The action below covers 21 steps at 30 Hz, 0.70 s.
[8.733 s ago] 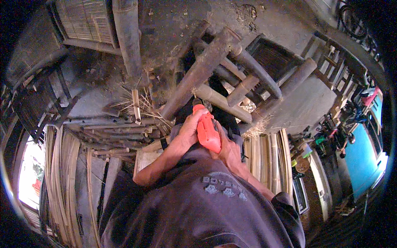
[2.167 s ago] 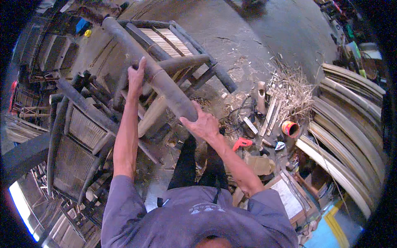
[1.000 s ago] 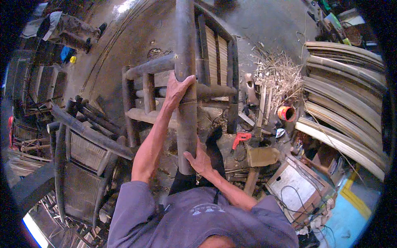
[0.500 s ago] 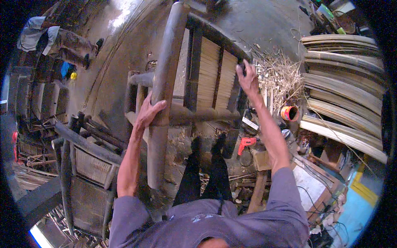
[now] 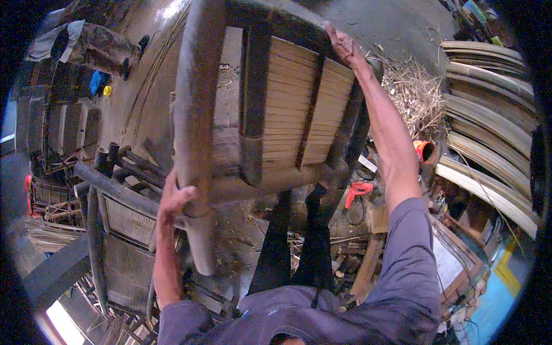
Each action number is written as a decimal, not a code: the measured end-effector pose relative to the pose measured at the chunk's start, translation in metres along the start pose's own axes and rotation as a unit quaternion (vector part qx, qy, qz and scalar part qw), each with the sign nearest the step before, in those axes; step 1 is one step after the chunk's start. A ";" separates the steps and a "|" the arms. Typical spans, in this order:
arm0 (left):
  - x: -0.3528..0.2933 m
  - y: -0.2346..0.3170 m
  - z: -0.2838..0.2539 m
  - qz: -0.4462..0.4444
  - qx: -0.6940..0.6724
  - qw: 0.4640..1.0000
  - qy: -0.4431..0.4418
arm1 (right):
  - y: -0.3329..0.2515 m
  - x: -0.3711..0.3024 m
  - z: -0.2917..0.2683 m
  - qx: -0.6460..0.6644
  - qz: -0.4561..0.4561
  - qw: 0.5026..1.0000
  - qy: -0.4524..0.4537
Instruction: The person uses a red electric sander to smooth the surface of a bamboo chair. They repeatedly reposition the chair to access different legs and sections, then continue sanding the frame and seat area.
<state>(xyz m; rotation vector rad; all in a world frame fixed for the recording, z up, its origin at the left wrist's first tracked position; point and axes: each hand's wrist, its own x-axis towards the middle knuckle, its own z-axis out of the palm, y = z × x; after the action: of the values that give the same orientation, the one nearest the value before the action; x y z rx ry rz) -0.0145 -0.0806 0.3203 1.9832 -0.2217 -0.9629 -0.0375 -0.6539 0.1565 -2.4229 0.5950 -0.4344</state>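
Observation:
A dark wooden chair [image 5: 198,109] with thick round poles and a panel of pale slats [image 5: 287,103] is tilted up in front of me, close to my body. My left hand [image 5: 175,198] wraps round the thick pole on its left side, thumb across the near face. At the far right corner, my right hand [image 5: 347,50] grips the dark rail, its fingers partly hidden against the wood. Both arms are stretched out to the frame. My legs show below its near rail.
A similar chair [image 5: 123,230] stands at the left. On the right lie a red power drill [image 5: 359,193], an orange tin [image 5: 424,152], a heap of shavings [image 5: 417,95] and stacked curved strips [image 5: 489,115]. Another person's legs [image 5: 106,52] show at far left.
The chair has come up closer and shifted left, and its slatted panel has turned. My right hand, which hovered by the right side, has moved up onto the far rail. My left hand has slid lower.

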 end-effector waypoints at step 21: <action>0.268 -0.017 -0.082 0.176 0.307 0.911 0.210 | -0.074 -0.055 -0.068 -0.145 0.121 0.981 -0.045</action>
<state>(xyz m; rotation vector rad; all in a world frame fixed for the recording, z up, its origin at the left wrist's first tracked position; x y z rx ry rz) 0.2224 -0.1491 0.1864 2.5427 -0.6765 -0.2190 -0.0901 -0.6045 0.2455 -2.5800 0.9556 -0.1434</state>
